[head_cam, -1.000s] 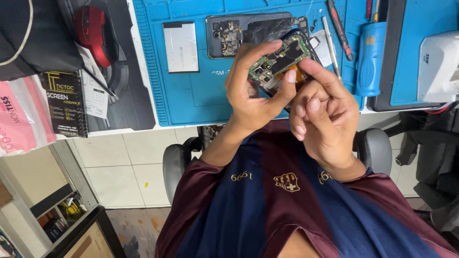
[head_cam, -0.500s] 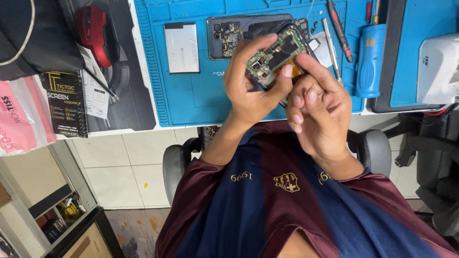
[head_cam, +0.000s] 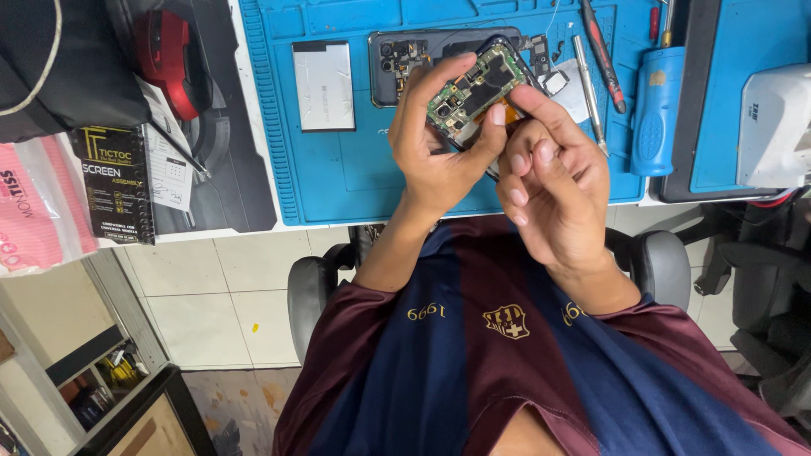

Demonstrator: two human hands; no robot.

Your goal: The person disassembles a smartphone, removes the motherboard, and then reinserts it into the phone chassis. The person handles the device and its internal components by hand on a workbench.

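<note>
My left hand [head_cam: 439,148] grips an opened phone [head_cam: 475,89] above the blue work mat [head_cam: 346,173]. The phone's back is off, so its green circuit board and dark shields show. My right hand [head_cam: 553,190] is beside it, with the forefinger and thumb tips pressed on the phone's lower right edge near an orange strip. I cannot tell whether those fingers pinch a small part. Both hands hover over the desk's near edge.
On the mat lie a dark phone shell [head_cam: 404,61], a white-faced flat rectangle [head_cam: 323,84], tweezers [head_cam: 589,93], a red-and-black screwdriver [head_cam: 601,52] and a blue powered driver [head_cam: 657,110]. A white device [head_cam: 773,127] sits right; a black box [head_cam: 114,181] and a pink packet [head_cam: 38,211] left.
Both hands have lifted the phone slightly farther over the mat. The right fingers have closed in on the phone's lower edge.
</note>
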